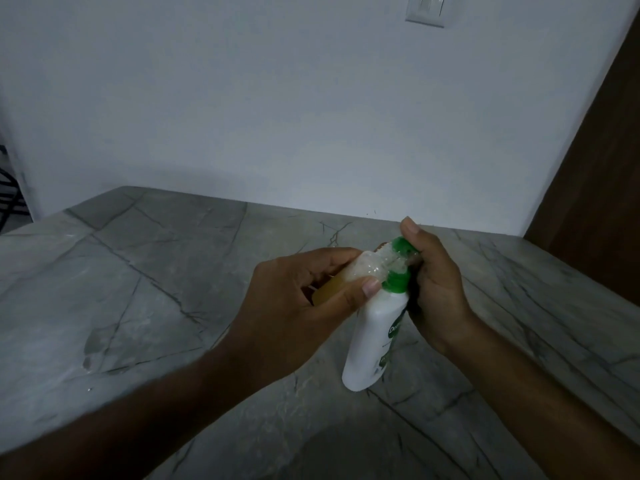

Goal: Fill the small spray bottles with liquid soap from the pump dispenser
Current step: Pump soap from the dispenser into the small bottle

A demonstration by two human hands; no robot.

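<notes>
Left hand (pixel 294 306) had its grip wrapped around a small spray bottle (pixel 349 275), thumb and fingers curled round it. The bottle was clear, amber liquid in the lower part, and lay tilted well off vertical, long axis running from the left palm up and right toward the pump. Its open neck sat right at the spout, touching or nearly so; the overlap made that hard to tell.

Right hand (pixel 436 285) gripped the green pump head (pixel 401 247) of the dispenser (pixel 374 341), thumb up above it, fingers curled around the back. The white dispenser body stood on the grey marbled surface (pixel 138 289), leaning slightly, base down near the person.

Key relation, as a judgement: the spout pointed left into the neck, so the next pump depended on keeping the neck lined up under the spout. Right hand was the one on the pump; left only had to hold alignment. Risk: soap running down the outside of the neck.

Fill level looked partial.
</notes>
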